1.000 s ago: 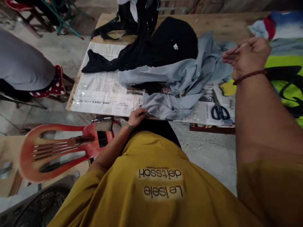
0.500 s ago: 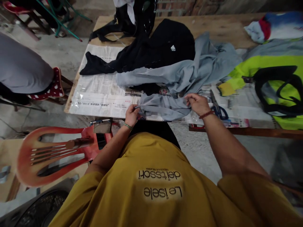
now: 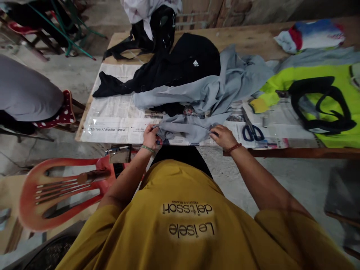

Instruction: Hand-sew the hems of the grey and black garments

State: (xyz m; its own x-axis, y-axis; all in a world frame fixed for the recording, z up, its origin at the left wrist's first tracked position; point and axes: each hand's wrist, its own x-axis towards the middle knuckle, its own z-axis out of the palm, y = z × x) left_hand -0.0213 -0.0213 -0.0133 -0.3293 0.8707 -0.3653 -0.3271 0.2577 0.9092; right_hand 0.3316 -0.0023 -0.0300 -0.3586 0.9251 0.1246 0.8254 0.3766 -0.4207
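Observation:
Near the front edge of the table, my left hand point(image 3: 151, 136) pinches one end of a grey sleeve point(image 3: 187, 127), its fingers closed on the cloth. My right hand point(image 3: 224, 137) grips the lower edge of the same sleeve farther right, thumb and fingers pressed together. The sleeve sags a little between the hands. It seems to join the rumpled light grey garment point(image 3: 182, 89) behind it. Beyond that lies a black garment point(image 3: 194, 56) with a small white logo. Dark-handled scissors point(image 3: 252, 132) lie just right of my right hand.
Newspaper point(image 3: 112, 127) covers much of the wooden table point(image 3: 239, 35). To the right lies a yellow-green garment point(image 3: 334, 75) with a black strap point(image 3: 312, 84) on it. A black bag point(image 3: 163, 28) stands at the back. A red chair point(image 3: 70, 161) is at lower left; a seated person point(image 3: 28, 84) sits left.
My right hand has moved left and down along the sleeve, closer to my left hand. The stretch of cloth between them is shorter and more bunched. The view has shifted slightly.

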